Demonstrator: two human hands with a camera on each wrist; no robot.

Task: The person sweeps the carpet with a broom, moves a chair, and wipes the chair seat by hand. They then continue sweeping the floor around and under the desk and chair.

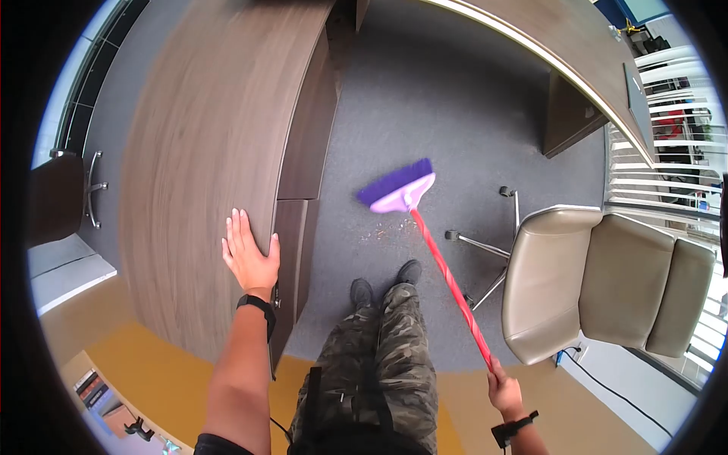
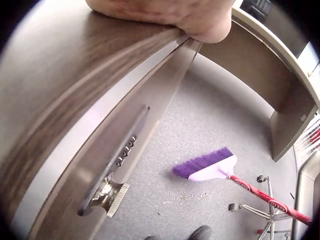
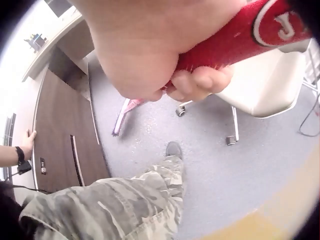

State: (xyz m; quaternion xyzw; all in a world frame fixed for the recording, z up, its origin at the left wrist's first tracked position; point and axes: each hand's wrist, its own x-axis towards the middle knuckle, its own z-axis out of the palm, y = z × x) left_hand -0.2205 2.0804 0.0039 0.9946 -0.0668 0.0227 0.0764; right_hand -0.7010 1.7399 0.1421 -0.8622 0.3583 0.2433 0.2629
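Observation:
My right hand (image 1: 506, 391) grips the red handle (image 1: 453, 284) of a broom near its upper end. The broom's lilac head (image 1: 404, 196) with purple bristles (image 1: 394, 182) is down at the grey floor, ahead of my feet. Just on the near side of the head lies a scatter of small pale and brown debris (image 1: 390, 230). My left hand (image 1: 250, 254) rests flat on the wooden cabinet top (image 1: 205, 152), fingers straight, thumb at its edge. In the right wrist view, curled fingers (image 3: 197, 84) wrap the handle.
A beige office chair (image 1: 584, 284) on a wheeled metal base stands to the right. Ahead right is a desk (image 1: 561, 38) with a side panel (image 1: 569, 114). The cabinet's front carries a combination lock (image 2: 117, 165). My shoes (image 1: 409, 271) stand behind the debris. A cable (image 1: 618, 394) lies at the lower right.

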